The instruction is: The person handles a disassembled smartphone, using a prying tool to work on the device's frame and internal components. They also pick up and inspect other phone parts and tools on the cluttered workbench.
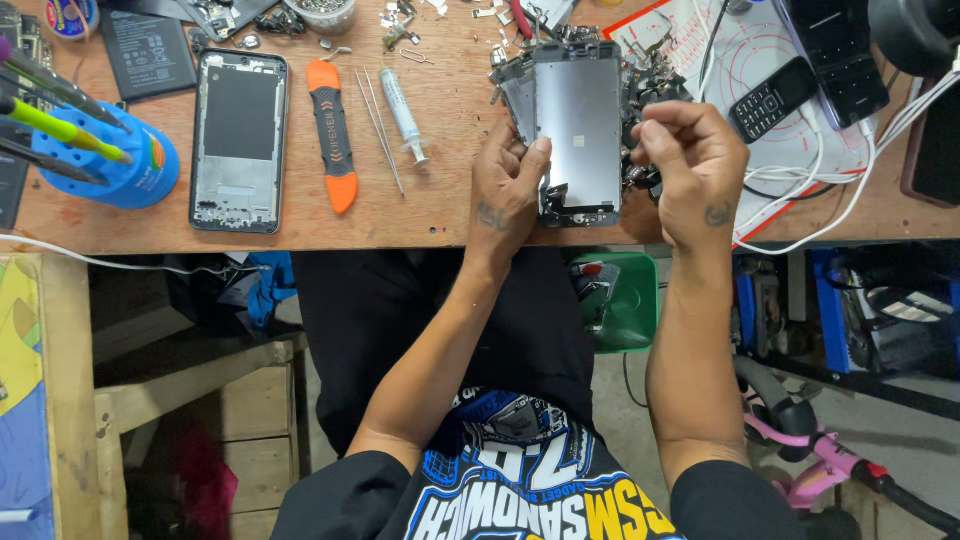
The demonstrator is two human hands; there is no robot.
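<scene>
A grey metal-backed phone screen assembly [578,130] lies over the front edge of the wooden workbench [440,215]. My left hand [508,188] grips its left edge and lower corner, thumb on the back plate. My right hand [693,170] sits at its right edge with fingers curled and pinched together near small dark parts; whether it holds anything I cannot tell. A second phone part [515,95] is tucked behind the assembly's left side.
On the bench to the left lie a black phone frame [240,140], an orange-and-black pry tool [332,135], tweezers [381,130], a syringe [403,112] and a blue screwdriver holder [115,160]. At right are a keypad phone [772,98], white cables [830,190] and a green bin [625,300] below.
</scene>
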